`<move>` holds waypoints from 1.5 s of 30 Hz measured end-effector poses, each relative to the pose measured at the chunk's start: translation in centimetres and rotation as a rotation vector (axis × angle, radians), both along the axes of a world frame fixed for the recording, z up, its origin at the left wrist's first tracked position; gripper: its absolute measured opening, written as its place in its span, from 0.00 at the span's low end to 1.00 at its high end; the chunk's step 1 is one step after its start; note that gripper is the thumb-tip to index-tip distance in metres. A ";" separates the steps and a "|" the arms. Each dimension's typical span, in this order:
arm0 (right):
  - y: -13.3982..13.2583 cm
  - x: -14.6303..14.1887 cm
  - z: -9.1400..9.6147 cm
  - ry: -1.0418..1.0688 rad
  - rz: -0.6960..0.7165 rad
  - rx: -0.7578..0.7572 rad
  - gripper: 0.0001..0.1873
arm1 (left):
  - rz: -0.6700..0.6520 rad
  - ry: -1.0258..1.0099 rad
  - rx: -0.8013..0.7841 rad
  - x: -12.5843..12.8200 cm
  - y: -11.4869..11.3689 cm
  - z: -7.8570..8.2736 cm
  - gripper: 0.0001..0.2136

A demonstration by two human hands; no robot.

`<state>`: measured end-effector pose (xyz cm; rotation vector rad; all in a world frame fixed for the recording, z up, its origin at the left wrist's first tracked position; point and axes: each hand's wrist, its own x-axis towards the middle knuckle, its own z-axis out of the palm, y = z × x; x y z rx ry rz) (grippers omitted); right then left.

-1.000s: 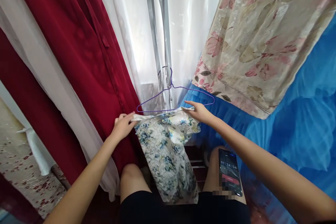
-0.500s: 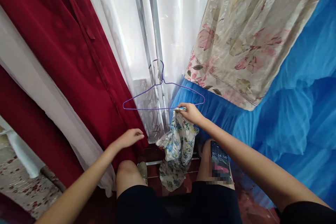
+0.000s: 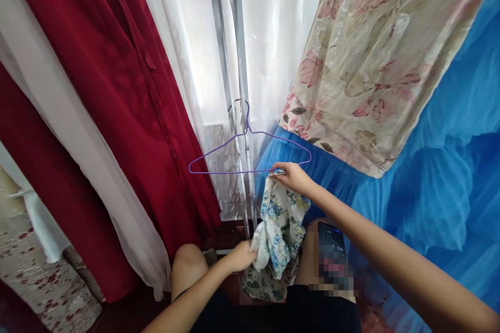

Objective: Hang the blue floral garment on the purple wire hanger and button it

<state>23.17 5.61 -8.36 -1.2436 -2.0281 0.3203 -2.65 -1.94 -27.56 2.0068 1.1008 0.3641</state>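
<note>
A white cloth with a blue flower print (image 3: 279,229) hangs down between my knees. My right hand (image 3: 292,177) pinches its top edge, right under the bottom wire of a purple wire hanger (image 3: 250,151). The hanger hooks on a metal window bar (image 3: 239,109). My left hand (image 3: 241,256) is closed on the cloth's lower left part, near my left knee.
A phone (image 3: 334,257) lies on my right thigh. Dark red curtains (image 3: 117,88) and a white sheer hang at the left. A floral beige fabric (image 3: 375,62) hangs at the upper right, with blue netting (image 3: 437,166) below it.
My left hand let go of the cloth's top edge, dropped down, and now grips its lower part. My right hand stays by the hanger, holding the top edge.
</note>
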 end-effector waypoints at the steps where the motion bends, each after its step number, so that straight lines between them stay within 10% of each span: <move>1: 0.0 0.3 0.0 -0.004 0.006 0.004 0.12 | 0.001 0.020 0.028 -2.0 0.7 0.8 0.14; 4: -0.3 0.8 -0.1 0.002 0.026 0.007 0.18 | 0.078 0.089 0.157 -8.9 3.7 5.2 0.16; 8: -0.9 0.5 -0.3 -0.002 0.004 -0.017 0.22 | 0.282 0.382 0.708 -15.7 7.2 14.0 0.15; 12: -1.0 -0.5 -0.2 0.074 -0.010 -0.016 0.21 | 0.359 0.504 0.976 -17.1 8.5 21.9 0.15; 15: -0.7 -0.8 -0.2 0.126 -0.042 0.016 0.24 | 0.434 0.542 0.970 -16.0 9.4 24.9 0.15; 23: -1.0 -0.9 -0.7 0.149 -0.074 0.045 0.24 | 0.384 0.686 0.673 -14.4 11.9 24.5 0.14; 31: -1.2 -2.3 0.2 0.222 -0.050 -0.096 0.24 | 0.394 0.594 1.092 -14.2 9.8 26.9 0.19; 45: -1.3 -2.9 0.4 0.201 -0.072 -0.124 0.24 | 0.258 0.529 1.221 -17.2 6.6 28.5 0.11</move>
